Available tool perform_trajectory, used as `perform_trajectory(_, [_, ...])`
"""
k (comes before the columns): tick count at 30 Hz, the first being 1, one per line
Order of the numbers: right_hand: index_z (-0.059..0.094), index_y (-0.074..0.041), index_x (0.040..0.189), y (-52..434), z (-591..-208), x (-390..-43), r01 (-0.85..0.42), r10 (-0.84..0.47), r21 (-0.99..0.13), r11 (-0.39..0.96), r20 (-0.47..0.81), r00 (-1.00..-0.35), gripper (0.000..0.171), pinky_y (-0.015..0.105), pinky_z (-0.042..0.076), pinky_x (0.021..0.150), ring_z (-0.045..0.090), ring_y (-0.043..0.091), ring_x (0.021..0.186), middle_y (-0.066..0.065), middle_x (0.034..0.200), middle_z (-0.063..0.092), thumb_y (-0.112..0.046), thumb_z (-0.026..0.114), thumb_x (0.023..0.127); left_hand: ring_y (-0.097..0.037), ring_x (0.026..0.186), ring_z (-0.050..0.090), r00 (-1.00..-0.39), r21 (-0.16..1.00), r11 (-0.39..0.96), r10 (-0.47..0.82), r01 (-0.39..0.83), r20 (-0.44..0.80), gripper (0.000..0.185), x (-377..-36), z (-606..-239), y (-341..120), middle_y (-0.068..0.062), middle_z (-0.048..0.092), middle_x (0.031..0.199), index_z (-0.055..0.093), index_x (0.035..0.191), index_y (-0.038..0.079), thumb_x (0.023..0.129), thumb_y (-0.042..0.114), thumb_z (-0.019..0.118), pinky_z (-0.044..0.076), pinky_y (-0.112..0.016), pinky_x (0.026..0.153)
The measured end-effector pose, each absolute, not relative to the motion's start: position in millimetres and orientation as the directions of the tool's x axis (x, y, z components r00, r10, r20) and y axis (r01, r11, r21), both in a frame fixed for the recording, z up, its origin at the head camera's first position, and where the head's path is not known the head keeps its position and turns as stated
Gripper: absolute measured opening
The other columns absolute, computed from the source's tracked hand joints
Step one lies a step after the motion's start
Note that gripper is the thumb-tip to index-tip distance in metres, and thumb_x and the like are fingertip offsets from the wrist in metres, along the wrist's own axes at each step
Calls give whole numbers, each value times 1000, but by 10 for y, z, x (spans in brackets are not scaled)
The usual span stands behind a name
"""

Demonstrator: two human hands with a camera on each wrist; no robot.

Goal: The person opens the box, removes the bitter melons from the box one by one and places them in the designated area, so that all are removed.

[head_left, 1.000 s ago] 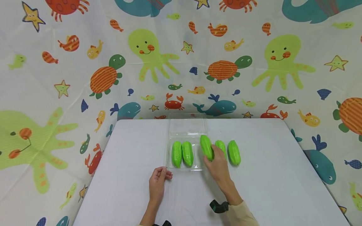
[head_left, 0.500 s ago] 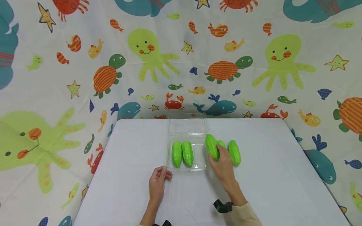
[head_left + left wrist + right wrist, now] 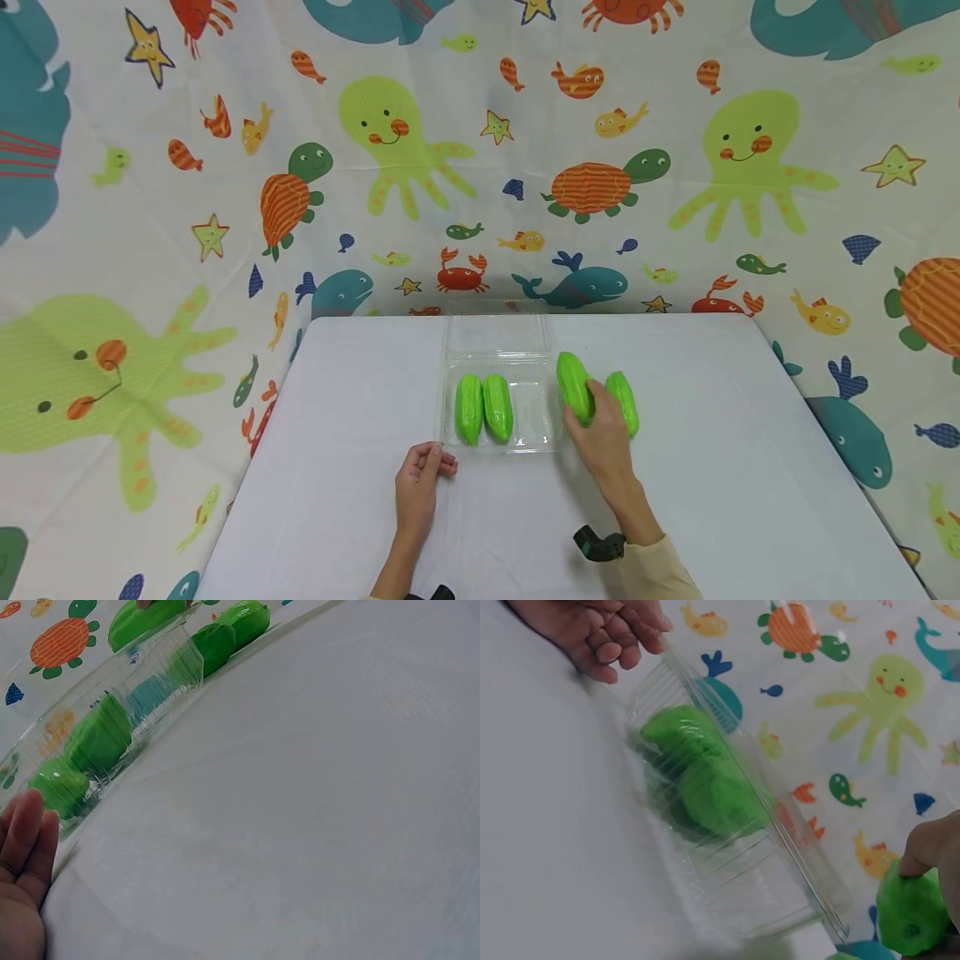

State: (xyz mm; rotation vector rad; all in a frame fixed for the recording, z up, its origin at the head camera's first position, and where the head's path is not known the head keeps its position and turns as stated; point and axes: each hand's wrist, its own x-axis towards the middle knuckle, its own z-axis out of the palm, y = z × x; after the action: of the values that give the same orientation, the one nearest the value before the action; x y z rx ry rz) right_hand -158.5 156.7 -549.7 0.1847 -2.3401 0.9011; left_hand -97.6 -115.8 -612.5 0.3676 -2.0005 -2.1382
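My right hand (image 3: pixel 606 433) grips a bright green, ridged, cucumber-like vegetable (image 3: pixel 573 385), held just right of a clear plastic container (image 3: pixel 536 417). Two like vegetables, the left one (image 3: pixel 469 410) and its neighbour (image 3: pixel 498 408), lie side by side in the container's left part. At its front left corner my left hand (image 3: pixel 422 477) holds the rim with thumb and fingertips. Another vegetable (image 3: pixel 622 402) lies on the table beyond my right hand. One more (image 3: pixel 212 651) shows beside it in the left wrist view; the hand hides it in the head view.
The container's hinged lid (image 3: pixel 497 335) stands open towards the back edge of the white table (image 3: pixel 360 375). A cloth printed with sea animals (image 3: pixel 465 192) hangs behind and beside the table.
My right hand has moved rightward with the gripped vegetable, from over the container's right part to beside it. The left hand and container have stayed in place.
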Motion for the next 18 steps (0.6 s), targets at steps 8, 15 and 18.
perform_trajectory(8, [60, 14, 118, 1659, -5537, -1600, -336, 110, -551, 764, 624, -774, 48, 48, 57, 67, 63, 37, 87, 30, 108, 67, -3, 77, 77, -12, 73, 71, -949, 998, -65, -313, -19, -39, 26, -980, -6187, -1151, -19, 70, 88, 61, 112, -8, 103, 16, 57, 61, -21, 78])
perform_trajectory(15, [59, 15, 120, 1742, -5520, -1591, -329, 130, -572, 751, 617, -776, 51, 52, 58, 73, 63, 42, 94, 33, 113, 65, -3, 78, 77, -12, 73, 71, -951, 999, -47, -309, 7, -8, 30, -975, -6230, -1154, -19, 70, 88, 62, 110, -5, 102, 24, 59, 61, -21, 78])
perform_trajectory(18, [59, 15, 122, 1770, -5512, -1588, -316, 140, -580, 751, 607, -783, 52, 54, 60, 75, 64, 44, 98, 34, 116, 64, -3, 78, 77, -12, 73, 71, -951, 999, -41, -309, 13, 0, 31, -971, -6228, -1150, -18, 71, 87, 62, 110, -5, 102, 25, 59, 61, -21, 78])
